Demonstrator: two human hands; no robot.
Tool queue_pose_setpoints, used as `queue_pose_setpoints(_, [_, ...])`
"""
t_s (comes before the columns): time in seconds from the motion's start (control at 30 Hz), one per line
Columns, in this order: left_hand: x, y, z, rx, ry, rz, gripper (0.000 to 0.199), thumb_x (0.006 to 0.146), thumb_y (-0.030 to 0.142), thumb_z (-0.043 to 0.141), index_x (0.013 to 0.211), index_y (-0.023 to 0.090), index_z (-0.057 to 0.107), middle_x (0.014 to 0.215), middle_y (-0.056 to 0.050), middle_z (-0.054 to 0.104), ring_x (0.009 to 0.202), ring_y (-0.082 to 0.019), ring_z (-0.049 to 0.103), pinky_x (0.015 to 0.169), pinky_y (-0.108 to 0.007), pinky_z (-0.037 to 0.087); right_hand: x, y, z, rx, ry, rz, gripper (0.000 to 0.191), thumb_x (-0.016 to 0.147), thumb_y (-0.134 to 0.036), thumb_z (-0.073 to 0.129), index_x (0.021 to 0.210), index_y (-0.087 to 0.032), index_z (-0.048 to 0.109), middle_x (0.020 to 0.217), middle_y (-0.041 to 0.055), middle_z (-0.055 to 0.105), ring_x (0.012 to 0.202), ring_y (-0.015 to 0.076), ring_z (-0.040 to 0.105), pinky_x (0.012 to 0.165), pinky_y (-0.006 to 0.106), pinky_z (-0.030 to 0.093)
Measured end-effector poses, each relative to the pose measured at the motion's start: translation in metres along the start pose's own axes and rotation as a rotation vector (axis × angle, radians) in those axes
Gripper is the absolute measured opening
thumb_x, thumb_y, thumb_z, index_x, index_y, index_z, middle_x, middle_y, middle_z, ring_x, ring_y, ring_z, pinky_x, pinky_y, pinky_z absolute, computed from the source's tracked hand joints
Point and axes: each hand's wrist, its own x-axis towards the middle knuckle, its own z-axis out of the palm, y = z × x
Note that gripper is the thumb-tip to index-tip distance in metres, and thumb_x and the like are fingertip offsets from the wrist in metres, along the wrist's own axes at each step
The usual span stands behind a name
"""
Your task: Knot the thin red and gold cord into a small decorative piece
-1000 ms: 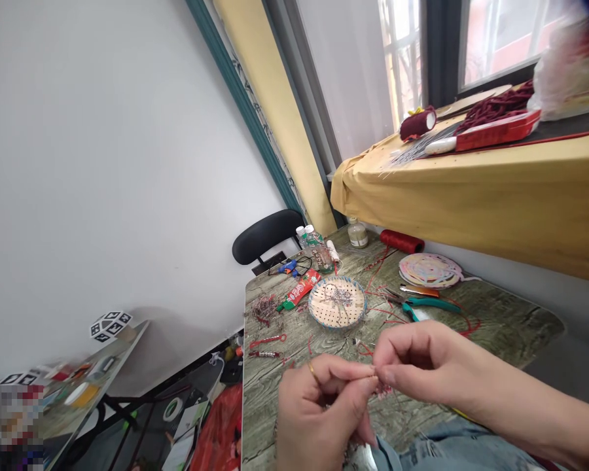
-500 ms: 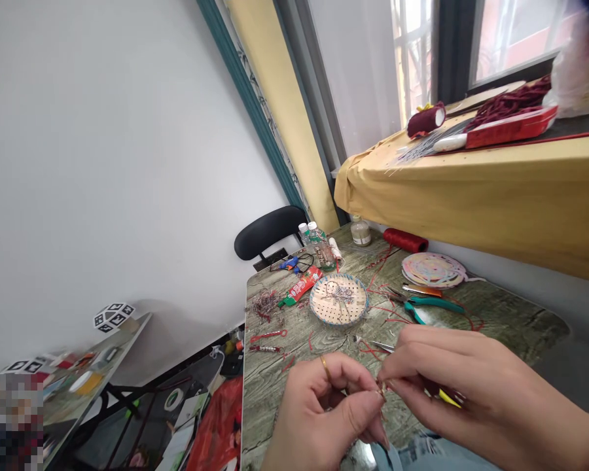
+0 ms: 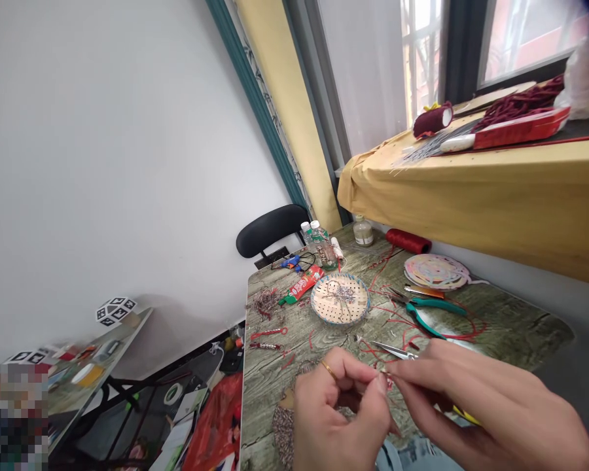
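Note:
My left hand [image 3: 341,415], with a gold ring, is closed in a pinch. Thumb and forefinger hold a small red-and-pale corded piece [image 3: 385,377], mostly covered by fingertips. My right hand [image 3: 485,396] meets it there, thumb and forefinger pinched on the same piece. Pointed metal blades [image 3: 395,350] of scissors lie just beyond the right fingers. Something yellow [image 3: 466,415] shows beneath the right palm; what it is stays hidden. Behind the left hand lies a brown-grey twisted yarn bundle [image 3: 283,428], partly covered.
A woven basket tray [image 3: 340,299] holds a beaded wire piece. Around it are green-handled pliers [image 3: 434,307], a red thread spool [image 3: 408,240], a coil of pastel cord [image 3: 436,270], a red-green packet [image 3: 302,284], plastic bottles [image 3: 324,247] and loose red cords. A black chair [image 3: 273,230] stands behind.
Both hands have shifted slightly, still pinched together. More of the scissor blades shows beside the right hand, and the yarn bundle has come into sight behind the left.

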Motion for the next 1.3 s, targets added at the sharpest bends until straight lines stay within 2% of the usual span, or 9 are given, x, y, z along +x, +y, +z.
queue_pose_setpoints(0.23, [-0.003, -0.005, 0.002, -0.190, 0.033, -0.022, 0.023, 0.065, 0.022, 0.082, 0.061, 0.018, 0.060, 0.042, 0.007, 0.058, 0.037, -0.007, 0.052, 0.045, -0.018, 0.045, 0.011, -0.015, 0.003, 0.543, -0.163, 0.749, 0.020, 0.084, -0.027, 0.056, 0.065, -0.023, 0.061, 0.050, -0.0057, 0.052, 0.046, 0.0118, 0.048, 0.044, 0.022, 0.039])
queue_pose_setpoints(0.37, [0.000, -0.012, -0.004, -0.302, -0.050, -0.064, 0.028, 0.068, 0.030, 0.085, 0.064, 0.018, 0.060, 0.041, 0.006, 0.058, 0.036, -0.006, 0.049, 0.043, -0.017, 0.044, 0.016, -0.015, -0.001, 0.806, -0.141, 1.008, 0.012, 0.077, -0.037, 0.067, 0.081, -0.025, 0.066, 0.055, -0.0073, 0.046, 0.052, 0.0132, 0.044, 0.049, 0.023, 0.037])
queue_pose_setpoints(0.57, [0.007, -0.023, -0.015, -0.422, -0.295, -0.022, 0.028, 0.077, 0.038, 0.080, 0.073, 0.017, 0.063, 0.044, 0.005, 0.061, 0.036, -0.005, 0.048, 0.045, -0.015, 0.044, 0.008, -0.003, 0.002, 0.870, -0.236, 0.848, 0.024, 0.085, -0.050, 0.065, 0.085, -0.028, 0.073, 0.054, -0.0068, 0.041, 0.051, 0.0127, 0.038, 0.046, 0.022, 0.031])
queue_pose_setpoints(0.67, [0.011, -0.029, -0.013, -0.465, -0.294, -0.039, 0.026, 0.076, 0.035, 0.080, 0.071, 0.016, 0.062, 0.044, 0.005, 0.059, 0.034, -0.003, 0.044, 0.043, -0.013, 0.041, 0.006, -0.002, 0.005, 0.798, -0.234, 0.738, 0.021, 0.090, -0.041, 0.062, 0.077, -0.026, 0.070, 0.051, -0.0079, 0.039, 0.047, 0.0114, 0.036, 0.044, 0.021, 0.029])
queue_pose_setpoints(0.8, [0.015, -0.033, -0.008, -0.553, -0.417, -0.042, 0.034, 0.070, 0.044, 0.079, 0.068, 0.018, 0.058, 0.036, 0.008, 0.051, 0.026, -0.003, 0.032, 0.032, -0.013, 0.031, 0.005, -0.005, 0.007, 0.516, -0.135, 0.432, 0.017, 0.092, -0.021, 0.057, 0.076, -0.025, 0.063, 0.050, -0.0089, 0.046, 0.040, 0.0099, 0.039, 0.038, 0.020, 0.030])
queue_pose_setpoints(0.87, [0.014, -0.027, -0.007, -0.474, -0.396, -0.087, 0.035, 0.068, 0.043, 0.080, 0.065, 0.019, 0.055, 0.035, 0.009, 0.048, 0.026, -0.003, 0.030, 0.031, -0.013, 0.029, 0.005, -0.006, 0.007, 0.333, -0.084, 0.258, 0.015, 0.089, -0.014, 0.055, 0.080, -0.024, 0.061, 0.050, -0.0090, 0.049, 0.038, 0.0091, 0.040, 0.037, 0.020, 0.030])
queue_pose_setpoints(0.97, [0.007, -0.014, -0.005, -0.221, -0.187, -0.105, 0.025, 0.070, 0.026, 0.078, 0.063, 0.019, 0.055, 0.039, 0.009, 0.049, 0.031, -0.003, 0.037, 0.037, -0.014, 0.034, 0.005, -0.006, 0.006, 0.113, -0.082, 0.116, 0.015, 0.087, -0.011, 0.052, 0.080, -0.021, 0.061, 0.050, -0.0073, 0.053, 0.037, 0.0088, 0.044, 0.037, 0.020, 0.034])
queue_pose_setpoints(1.13, [0.000, -0.017, -0.005, 0.136, 0.038, 0.341, 0.009, 0.077, 0.019, 0.069, 0.068, 0.022, 0.069, 0.050, 0.003, 0.064, 0.044, -0.011, 0.058, 0.049, -0.022, 0.045, 0.009, -0.007, 0.002, 0.070, -0.153, 0.185, 0.019, 0.089, -0.014, 0.049, 0.075, -0.021, 0.059, 0.045, -0.0069, 0.054, 0.034, 0.0082, 0.049, 0.033, 0.017, 0.037])
queue_pose_setpoints(1.3, [0.007, -0.025, -0.012, 0.418, 0.089, 0.802, 0.021, 0.077, 0.004, 0.068, 0.084, 0.023, 0.074, 0.061, 0.003, 0.072, 0.049, -0.011, 0.063, 0.054, -0.019, 0.049, 0.009, -0.009, 0.000, 0.129, -0.152, 0.230, 0.022, 0.089, -0.014, 0.047, 0.073, -0.022, 0.060, 0.043, -0.0068, 0.055, 0.032, 0.0087, 0.050, 0.032, 0.016, 0.038])
